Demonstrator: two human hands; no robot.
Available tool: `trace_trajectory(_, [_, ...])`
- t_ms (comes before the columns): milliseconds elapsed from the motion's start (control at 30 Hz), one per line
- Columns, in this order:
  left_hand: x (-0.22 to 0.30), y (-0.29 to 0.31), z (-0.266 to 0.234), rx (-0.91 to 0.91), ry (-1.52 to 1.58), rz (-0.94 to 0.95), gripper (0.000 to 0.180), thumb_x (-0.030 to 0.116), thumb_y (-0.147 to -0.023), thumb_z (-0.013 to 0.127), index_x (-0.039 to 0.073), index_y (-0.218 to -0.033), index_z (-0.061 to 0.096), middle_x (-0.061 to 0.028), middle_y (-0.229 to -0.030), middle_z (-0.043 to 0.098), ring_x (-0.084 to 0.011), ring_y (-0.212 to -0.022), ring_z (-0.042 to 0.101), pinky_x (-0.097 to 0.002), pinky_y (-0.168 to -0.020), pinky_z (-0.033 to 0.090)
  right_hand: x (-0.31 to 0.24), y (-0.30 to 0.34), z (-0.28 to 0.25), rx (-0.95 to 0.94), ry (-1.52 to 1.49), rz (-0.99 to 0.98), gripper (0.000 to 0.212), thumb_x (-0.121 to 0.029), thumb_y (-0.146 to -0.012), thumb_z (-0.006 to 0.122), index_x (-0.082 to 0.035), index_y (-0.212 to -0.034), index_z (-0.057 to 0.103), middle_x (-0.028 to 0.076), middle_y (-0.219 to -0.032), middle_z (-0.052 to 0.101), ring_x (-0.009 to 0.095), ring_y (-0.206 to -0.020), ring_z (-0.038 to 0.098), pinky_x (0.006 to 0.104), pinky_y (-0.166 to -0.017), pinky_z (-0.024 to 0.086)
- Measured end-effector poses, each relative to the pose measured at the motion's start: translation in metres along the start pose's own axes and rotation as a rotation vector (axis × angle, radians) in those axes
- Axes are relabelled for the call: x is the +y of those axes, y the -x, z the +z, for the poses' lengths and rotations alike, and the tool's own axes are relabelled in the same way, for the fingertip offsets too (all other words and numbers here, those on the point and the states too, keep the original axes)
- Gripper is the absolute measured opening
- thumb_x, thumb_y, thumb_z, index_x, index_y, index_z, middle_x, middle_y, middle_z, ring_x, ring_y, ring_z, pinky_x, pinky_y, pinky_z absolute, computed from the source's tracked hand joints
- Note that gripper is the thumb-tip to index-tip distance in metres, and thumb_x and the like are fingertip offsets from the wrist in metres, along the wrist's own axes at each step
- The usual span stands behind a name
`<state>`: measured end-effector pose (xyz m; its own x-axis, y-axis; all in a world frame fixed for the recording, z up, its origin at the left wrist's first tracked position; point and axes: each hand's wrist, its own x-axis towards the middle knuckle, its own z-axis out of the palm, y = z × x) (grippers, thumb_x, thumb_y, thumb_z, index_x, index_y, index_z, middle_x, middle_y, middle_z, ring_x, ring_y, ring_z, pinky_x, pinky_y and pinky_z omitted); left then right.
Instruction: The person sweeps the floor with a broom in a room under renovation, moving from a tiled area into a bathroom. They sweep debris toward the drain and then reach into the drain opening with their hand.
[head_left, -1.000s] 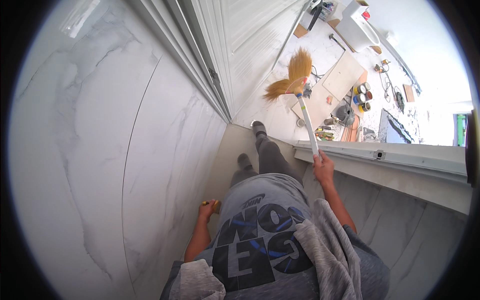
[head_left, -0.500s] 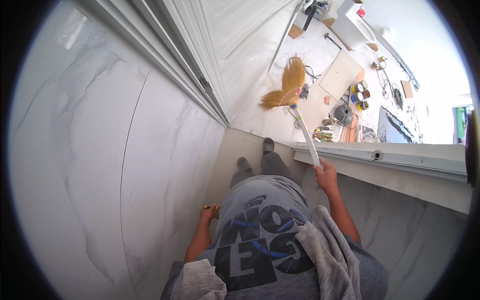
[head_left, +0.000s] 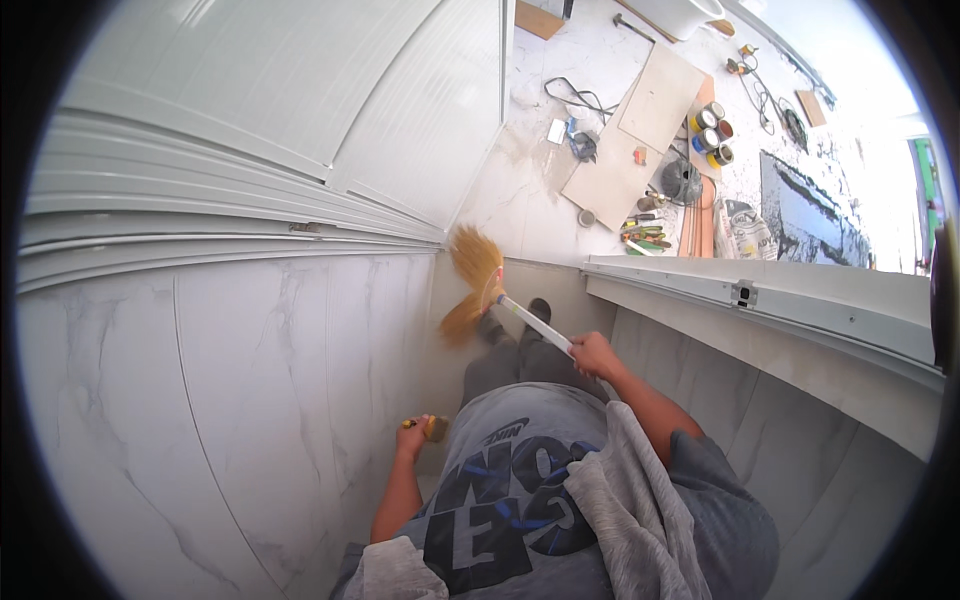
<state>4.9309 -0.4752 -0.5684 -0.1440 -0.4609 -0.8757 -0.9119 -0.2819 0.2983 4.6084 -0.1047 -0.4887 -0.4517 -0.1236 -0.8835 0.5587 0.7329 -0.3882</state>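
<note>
My right hand (head_left: 594,355) is closed round the white handle of a straw broom (head_left: 537,324), near its end. The broom's golden bristles (head_left: 475,262) fan out beside the left wall at the doorway, above my feet, and their lower part is blurred. Low on the left, close to the tiled wall, my left hand (head_left: 411,438) is closed on a small paintbrush (head_left: 436,429) with a yellow handle. Its flat head sticks out toward my shirt.
White marbled wall (head_left: 270,370) rises on my left, below a white panelled door (head_left: 400,110). A metal-tracked sill (head_left: 740,293) stands on the right. Beyond lie paint cans (head_left: 706,118), boards (head_left: 660,95), hand tools (head_left: 645,237), a dark cord (head_left: 580,95) and a bag (head_left: 742,230).
The broom has swung left and toward me, from the room's floor to the doorway by my feet. My right hand has moved left with it. My view has turned.
</note>
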Motion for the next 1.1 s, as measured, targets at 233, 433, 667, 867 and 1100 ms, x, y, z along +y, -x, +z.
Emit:
trace_trajectory(233, [0.054,0.037,0.004,0.075,-0.078,0.223,0.029,0.03,-0.084,0.075,0.002,-0.09,0.067,-0.0068,-0.086,0.066,-0.0157,-0.078,0.059,-0.0315,-0.073,0.049,-0.019,-0.162,-0.035,0.394,0.288,-0.053,0.027,-0.015,-0.085,0.053,0.004,-0.093,0.07,0.023,-0.076,0.069,0.035,-0.071,0.071,0.0415,-0.068,0.057])
trace_trajectory(433, [0.153,0.044,0.038,-0.011,-0.323,0.5,0.034,0.034,-0.083,0.075,0.002,-0.087,0.067,-0.0089,-0.089,0.067,-0.0171,-0.08,0.06,-0.0333,-0.076,0.049,-0.031,-0.145,-0.085,0.664,-0.085,-0.207,0.043,-0.019,-0.087,0.06,0.001,-0.126,0.06,0.029,-0.11,0.064,0.041,-0.105,0.063,0.0444,-0.091,0.05])
trace_trajectory(667, [0.296,-0.019,0.126,-0.092,-0.585,0.87,0.033,0.036,-0.082,0.075,0.004,-0.086,0.067,-0.0115,-0.09,0.069,-0.0233,-0.082,0.063,-0.0374,-0.077,0.05,-0.003,-0.031,-0.091,0.765,-0.196,-0.32,0.047,-0.023,-0.088,0.062,-0.01,-0.133,0.057,0.026,-0.106,0.066,0.04,-0.101,0.064,0.0452,-0.09,0.05])
trace_trajectory(867, [0.404,-0.066,0.229,-0.385,-0.742,0.825,0.031,0.032,-0.083,0.074,0.002,-0.086,0.067,-0.0098,-0.083,0.068,-0.0192,-0.076,0.062,-0.0341,-0.073,0.05,0.01,0.113,-0.037,0.8,-0.156,-0.066,0.039,-0.026,-0.086,0.065,-0.017,-0.124,0.064,0.016,-0.095,0.07,0.036,-0.093,0.066,0.0447,-0.083,0.052])
trace_trajectory(1100, [0.47,-0.063,0.307,-0.706,-1.282,0.909,0.023,0.024,-0.084,0.073,0.002,-0.09,0.067,-0.0075,-0.086,0.067,-0.0167,-0.079,0.062,-0.0322,-0.073,0.05,0.048,0.245,0.111,0.831,-0.309,0.409,0.014,-0.017,-0.077,0.068,-0.009,-0.088,0.072,0.014,-0.085,0.07,0.033,-0.083,0.069,0.0434,-0.075,0.055])
